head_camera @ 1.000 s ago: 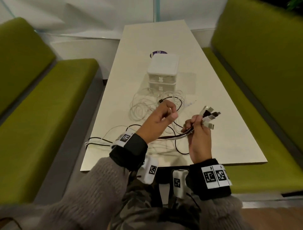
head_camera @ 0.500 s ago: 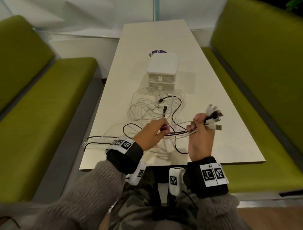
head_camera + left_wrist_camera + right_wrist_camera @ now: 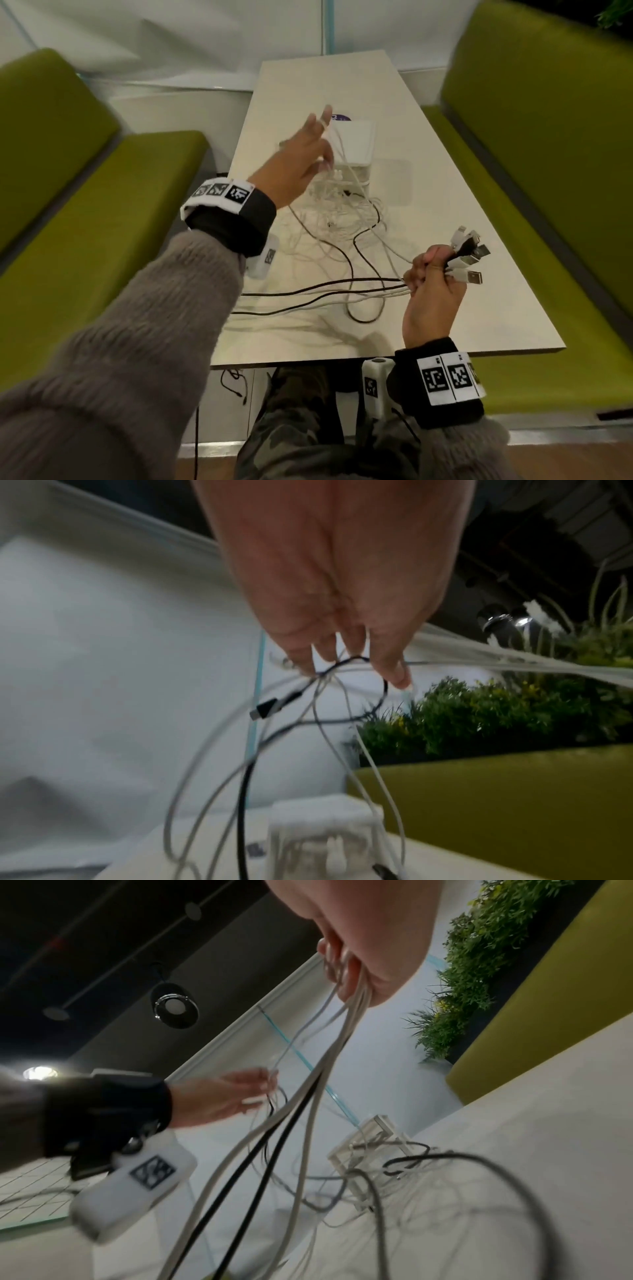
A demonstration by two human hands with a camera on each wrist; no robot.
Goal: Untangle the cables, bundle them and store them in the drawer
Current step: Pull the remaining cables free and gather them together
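Note:
My right hand (image 3: 432,278) grips a bunch of black and white cables just behind their USB plugs (image 3: 469,255), above the table's near right part. From that fist (image 3: 359,947) the cables run left and back into a loose tangle (image 3: 342,219) on the table. My left hand (image 3: 308,147) is raised in front of the small white drawer unit (image 3: 356,144), fingers spread and fairly straight. Several thin loops hang over those fingers (image 3: 390,666), and a black plug (image 3: 265,710) dangles below them. The unit's drawers (image 3: 322,829) look closed.
The long pale table (image 3: 445,212) runs away from me between two green benches, one on the left (image 3: 102,222) and one on the right (image 3: 548,154). A black cable end (image 3: 236,383) hangs below the table's near edge. Plants (image 3: 479,718) stand behind the right bench.
My left hand has left the spot beside my right hand and risen forward toward the drawer unit, lifting cable loops off the table. My right hand keeps its hold on the plug ends.

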